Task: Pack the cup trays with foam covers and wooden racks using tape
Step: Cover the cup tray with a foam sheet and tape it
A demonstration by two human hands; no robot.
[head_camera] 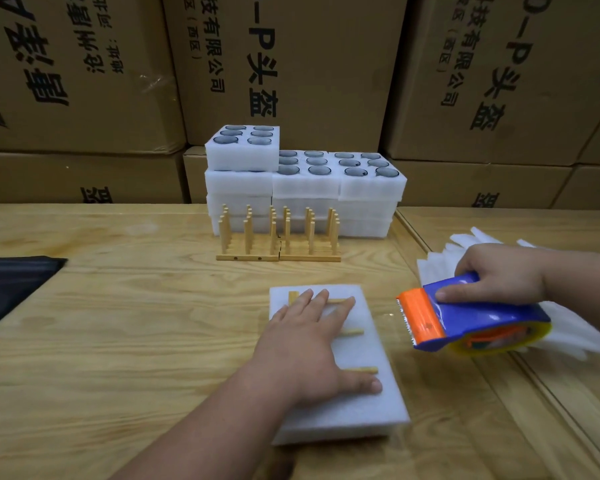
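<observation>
A pale, glossy pine-grain worktop [125, 341] runs across the view, backed by a wall of brown printed cardboard cartons [291, 64]. At twelve o'clock stand stacked white foam cup trays [305, 188] with dark round cups set in holes, and just before them two upright wooden peg racks [278, 237]. At nine o'clock lies a dark sheet [11, 285]. Near centre a rectangular white foam-covered pack [347, 403] lies flat, with a wooden rack [355, 331] on top. The left hand [309, 348] presses on it, fingers [340, 306] straight and spread across the slats. At three o'clock the right hand [503, 275] grips a blue-and-orange plastic tape dispenser [465, 317], fingers curled round it, above loose white foam sheets [568, 334].
</observation>
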